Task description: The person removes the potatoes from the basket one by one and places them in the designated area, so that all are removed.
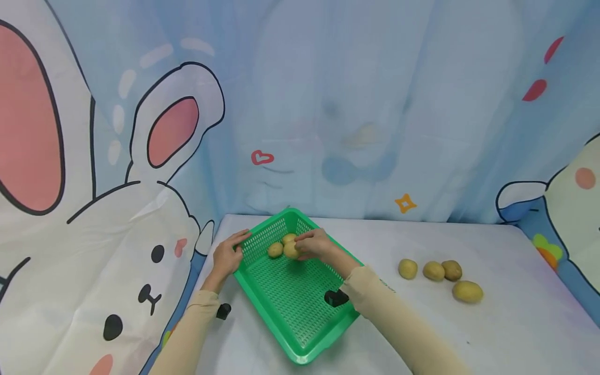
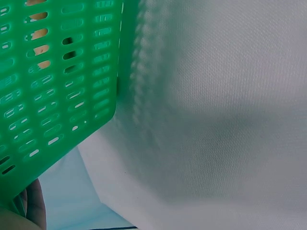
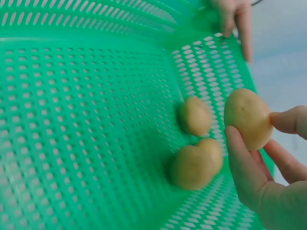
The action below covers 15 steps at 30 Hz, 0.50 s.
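Several rounded potatoes [image 3: 246, 118], perforated basket [image 1: 290, 299]

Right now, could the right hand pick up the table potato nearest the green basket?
Probably not yet: the right hand pinches another potato over the basket. With that one released, the way looks open, since nothing visible covers the nearest table potato.

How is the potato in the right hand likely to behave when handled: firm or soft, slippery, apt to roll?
The potato is probably firm: the right hand pinches it with no visible dent. Its rounded, egg-like shape suggests it would roll if pushed. Its smooth-looking skin might let it slip if the grip loosened.
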### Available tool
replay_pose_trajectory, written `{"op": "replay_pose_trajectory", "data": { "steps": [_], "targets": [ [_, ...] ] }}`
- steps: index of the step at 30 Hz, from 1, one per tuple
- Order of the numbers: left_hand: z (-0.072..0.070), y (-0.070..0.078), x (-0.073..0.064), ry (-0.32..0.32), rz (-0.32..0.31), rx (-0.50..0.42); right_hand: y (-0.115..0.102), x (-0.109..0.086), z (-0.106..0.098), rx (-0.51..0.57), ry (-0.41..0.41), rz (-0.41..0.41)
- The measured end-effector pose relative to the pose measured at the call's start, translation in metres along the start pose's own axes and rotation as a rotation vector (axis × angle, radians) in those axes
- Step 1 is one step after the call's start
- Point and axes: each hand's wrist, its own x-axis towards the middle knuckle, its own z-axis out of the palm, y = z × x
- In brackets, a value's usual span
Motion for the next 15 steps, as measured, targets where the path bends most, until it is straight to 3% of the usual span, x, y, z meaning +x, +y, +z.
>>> {"op": "replay_pose_trajectory", "data": {
  "steps": [6,15],
  "targets": [
    [0.001,-0.002,0.001,-0.007,0.001,-0.007,-0.010,-0.014,-0.038,0.001,0.002,0.002],
    [0.002,-0.002,-0.001,-0.001,-0.003,-0.009,-0.012,-0.046,-0.111,0.006,0.085,0.023]
  ]
}}
